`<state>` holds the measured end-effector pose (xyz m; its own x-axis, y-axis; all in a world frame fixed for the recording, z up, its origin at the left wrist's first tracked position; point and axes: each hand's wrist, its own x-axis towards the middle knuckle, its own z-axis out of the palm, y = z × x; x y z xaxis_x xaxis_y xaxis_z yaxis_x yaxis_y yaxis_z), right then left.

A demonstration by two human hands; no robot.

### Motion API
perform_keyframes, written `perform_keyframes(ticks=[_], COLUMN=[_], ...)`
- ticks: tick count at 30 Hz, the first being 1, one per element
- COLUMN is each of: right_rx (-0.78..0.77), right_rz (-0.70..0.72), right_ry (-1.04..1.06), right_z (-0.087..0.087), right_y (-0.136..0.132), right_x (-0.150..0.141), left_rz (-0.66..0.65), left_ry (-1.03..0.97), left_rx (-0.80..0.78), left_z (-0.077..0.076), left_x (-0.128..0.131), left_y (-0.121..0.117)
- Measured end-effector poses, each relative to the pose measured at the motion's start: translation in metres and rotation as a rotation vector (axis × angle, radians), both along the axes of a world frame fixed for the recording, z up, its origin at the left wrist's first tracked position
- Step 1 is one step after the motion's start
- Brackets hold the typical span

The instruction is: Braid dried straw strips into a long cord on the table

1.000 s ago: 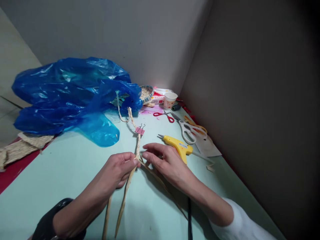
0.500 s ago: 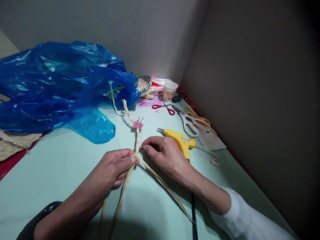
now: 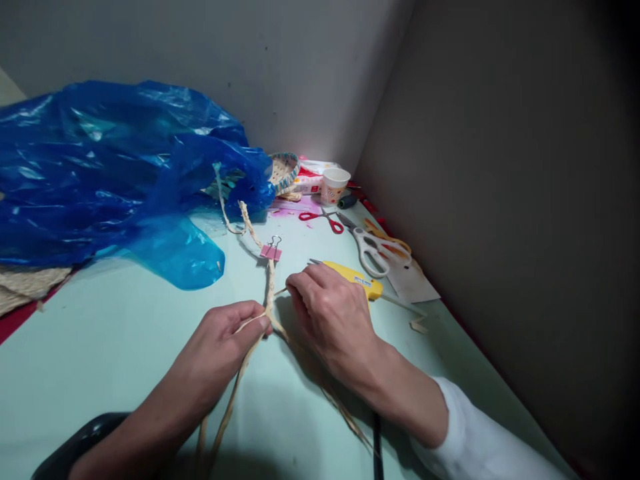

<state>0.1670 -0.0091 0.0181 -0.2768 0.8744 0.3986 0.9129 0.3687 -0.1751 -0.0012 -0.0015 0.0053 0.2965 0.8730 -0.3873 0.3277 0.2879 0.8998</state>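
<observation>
Over on the table, the braid (image 3: 271,283) runs down from a pink clip (image 3: 271,253), its near end pinched between the left hand's (image 3: 225,343) thumb and forefinger; just rightward, the right hand's (image 3: 336,310) bunched fingertips grip a thin strand (image 3: 281,291).

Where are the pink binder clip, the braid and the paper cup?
Pink binder clip (image 3: 271,253), head view: its pink body.
Braid (image 3: 271,281), head view: its length just below the clip.
Paper cup (image 3: 335,192), head view: its printed side wall.
</observation>
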Motion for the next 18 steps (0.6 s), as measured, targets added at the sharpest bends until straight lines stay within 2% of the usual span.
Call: perform_keyframes(ticks=[4,8,11,14,16,18], right_rx=[0.027,0.104,0.089,-0.133,-0.32,-0.428], right_rz=[-0.053,-0.15,-0.174,-0.151,-0.072,0.005], right_ry=[-0.055,0.193,0.356,0.468,0.487,0.465], right_z=[0.0,0.014,0.027,0.032,0.031,0.029], right_y=[0.007,0.008,-0.002,-0.015,-0.018,-0.014], right_x=[0.006,0.03,0.049,0.051,0.041,0.027], left_rz=[0.016,0.053,0.05,0.04,0.054,0.071], left_ry=[-0.02,-0.044,-0.064,-0.063,-0.069,-0.09], left_rx=[-0.007,-0.038,-0.036,-0.022,-0.016,-0.009], left_z=[0.004,0.008,0.007,0.005,0.004,0.005], left_x=[0.002,0.003,0.002,0.002,0.003,0.004], left_y=[-0.001,-0.002,-0.002,-0.003,-0.004,-0.005])
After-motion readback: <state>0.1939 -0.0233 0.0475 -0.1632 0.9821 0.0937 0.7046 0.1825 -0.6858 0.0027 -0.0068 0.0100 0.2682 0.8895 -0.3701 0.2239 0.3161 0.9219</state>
